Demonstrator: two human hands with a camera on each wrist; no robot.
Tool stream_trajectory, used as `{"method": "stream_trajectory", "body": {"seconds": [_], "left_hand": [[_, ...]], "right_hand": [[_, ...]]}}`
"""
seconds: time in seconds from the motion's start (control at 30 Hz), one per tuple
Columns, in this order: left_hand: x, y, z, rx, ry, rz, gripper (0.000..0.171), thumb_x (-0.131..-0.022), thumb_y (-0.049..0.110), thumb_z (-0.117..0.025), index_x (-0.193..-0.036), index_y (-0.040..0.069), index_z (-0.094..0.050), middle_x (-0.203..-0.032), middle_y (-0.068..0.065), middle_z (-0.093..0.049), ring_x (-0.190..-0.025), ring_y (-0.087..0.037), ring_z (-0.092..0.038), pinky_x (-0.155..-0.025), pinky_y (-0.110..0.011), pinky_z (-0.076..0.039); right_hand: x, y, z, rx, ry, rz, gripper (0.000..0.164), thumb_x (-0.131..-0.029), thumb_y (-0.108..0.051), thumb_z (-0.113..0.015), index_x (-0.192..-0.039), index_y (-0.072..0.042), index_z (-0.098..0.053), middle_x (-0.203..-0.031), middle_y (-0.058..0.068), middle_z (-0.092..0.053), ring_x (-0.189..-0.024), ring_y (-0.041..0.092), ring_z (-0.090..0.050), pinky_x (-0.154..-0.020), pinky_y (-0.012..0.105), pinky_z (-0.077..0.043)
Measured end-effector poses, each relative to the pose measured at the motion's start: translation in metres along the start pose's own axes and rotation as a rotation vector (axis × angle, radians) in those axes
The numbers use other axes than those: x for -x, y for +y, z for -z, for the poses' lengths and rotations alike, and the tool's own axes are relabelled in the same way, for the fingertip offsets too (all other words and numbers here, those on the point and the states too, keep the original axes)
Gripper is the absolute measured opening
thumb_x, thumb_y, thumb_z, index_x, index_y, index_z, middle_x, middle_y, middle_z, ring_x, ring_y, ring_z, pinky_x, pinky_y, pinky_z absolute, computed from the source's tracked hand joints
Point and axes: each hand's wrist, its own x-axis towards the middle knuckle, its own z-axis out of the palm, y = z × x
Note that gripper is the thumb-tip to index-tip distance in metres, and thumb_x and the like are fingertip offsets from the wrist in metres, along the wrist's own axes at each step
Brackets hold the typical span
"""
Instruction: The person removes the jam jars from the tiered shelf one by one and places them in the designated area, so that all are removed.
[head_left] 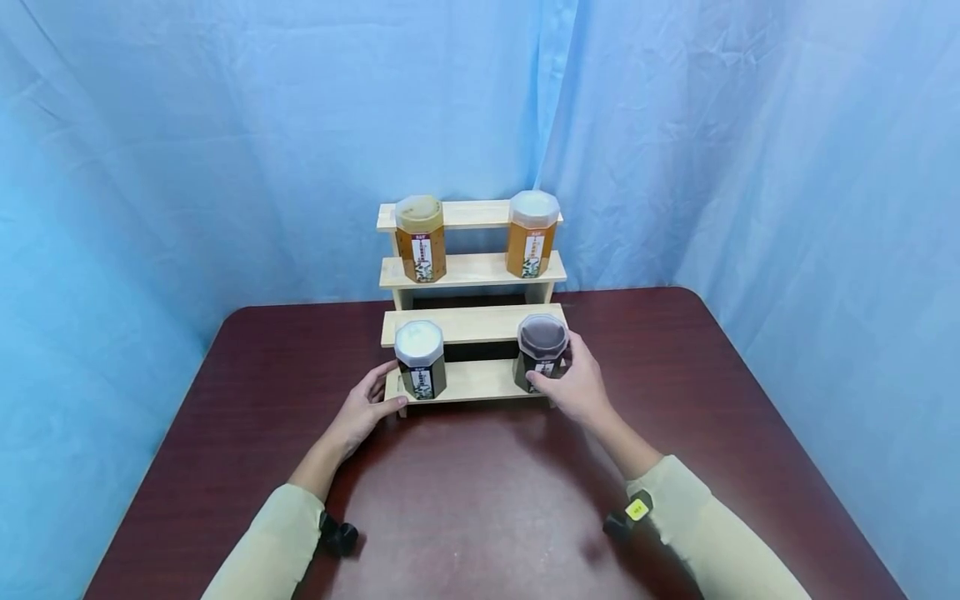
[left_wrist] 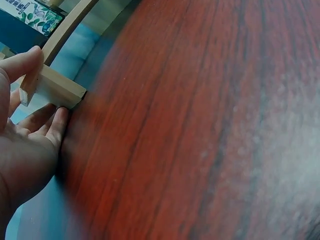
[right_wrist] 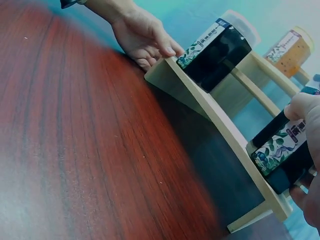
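A pale wooden stepped display rack (head_left: 480, 325) with four narrow tiers stands at the back of the table. My left hand (head_left: 365, 412) grips the left end of its lowest tier; in the left wrist view the thumb (left_wrist: 24, 64) lies on the board and the other fingers are beside and below it. On that tier, just beside this hand, stands an eight-sided dark jar with a whitish lid (head_left: 419, 343). At the tier's right end my right hand (head_left: 581, 387) holds a second dark jar (head_left: 543, 340), thumb in front and fingers round the far side. That jar sits on the board.
Two amber jars stand higher on the rack: one with a yellowish top (head_left: 421, 242) at left, one with a white top (head_left: 533, 237) at right. Blue curtains (head_left: 300, 150) hang behind the dark red-brown table (head_left: 480, 500). Each wrist wears a small black device.
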Motion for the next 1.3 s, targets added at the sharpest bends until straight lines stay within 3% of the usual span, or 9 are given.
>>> {"method": "stream_trajectory", "body": {"seconds": [0.27,0.43,0.8,1.07,1.3], "left_hand": [[0.002,0.002,0.001,0.027,-0.020,-0.004,0.072,-0.094,0.002,-0.070,-0.156,0.006,-0.033,-0.157,-0.020,-0.037,-0.146,-0.033,-0.031,-0.117,-0.050,-0.024],[0.001,0.003,-0.001,-0.009,-0.021,0.002,0.072,-0.095,0.008,-0.070,-0.157,0.008,-0.033,-0.161,-0.017,-0.032,-0.150,-0.034,-0.021,-0.119,-0.052,-0.019],[0.005,0.006,0.000,-0.023,-0.018,-0.003,0.072,-0.095,0.008,-0.070,-0.157,0.008,-0.033,-0.162,-0.015,-0.030,-0.151,-0.031,-0.018,-0.120,-0.051,-0.016],[0.004,0.004,0.005,-0.040,-0.005,-0.023,0.072,-0.096,0.009,-0.070,-0.157,0.009,-0.033,-0.161,-0.016,-0.031,-0.151,-0.033,-0.020,-0.119,-0.052,-0.018],[0.003,0.001,0.002,-0.026,-0.022,-0.022,0.072,-0.095,0.008,-0.070,-0.157,0.009,-0.033,-0.159,-0.018,-0.034,-0.148,-0.032,-0.026,-0.119,-0.051,-0.019]], "right_hand": [[0.001,-0.003,-0.006,0.063,0.042,-0.018,0.086,-0.073,-0.032,-0.090,-0.143,-0.006,-0.047,-0.130,0.012,-0.057,-0.122,0.029,-0.053,-0.103,0.049,-0.041],[-0.001,-0.002,-0.002,0.082,0.103,0.008,0.080,-0.069,-0.034,-0.093,-0.136,-0.007,-0.057,-0.122,0.010,-0.064,-0.112,0.026,-0.060,-0.097,0.045,-0.046],[0.001,-0.006,0.044,0.065,0.106,0.007,0.079,-0.072,-0.037,-0.092,-0.137,-0.010,-0.057,-0.118,0.008,-0.068,-0.101,0.023,-0.066,-0.087,0.042,-0.052],[-0.008,0.004,0.074,0.091,0.131,-0.012,0.077,-0.076,-0.041,-0.089,-0.139,-0.013,-0.056,-0.118,0.008,-0.067,-0.100,0.024,-0.069,-0.081,0.027,-0.052],[-0.025,0.023,0.097,0.089,0.127,-0.051,0.083,-0.081,-0.043,-0.085,-0.148,-0.011,-0.047,-0.132,0.013,-0.061,-0.115,0.032,-0.063,-0.089,0.045,-0.052]]}}
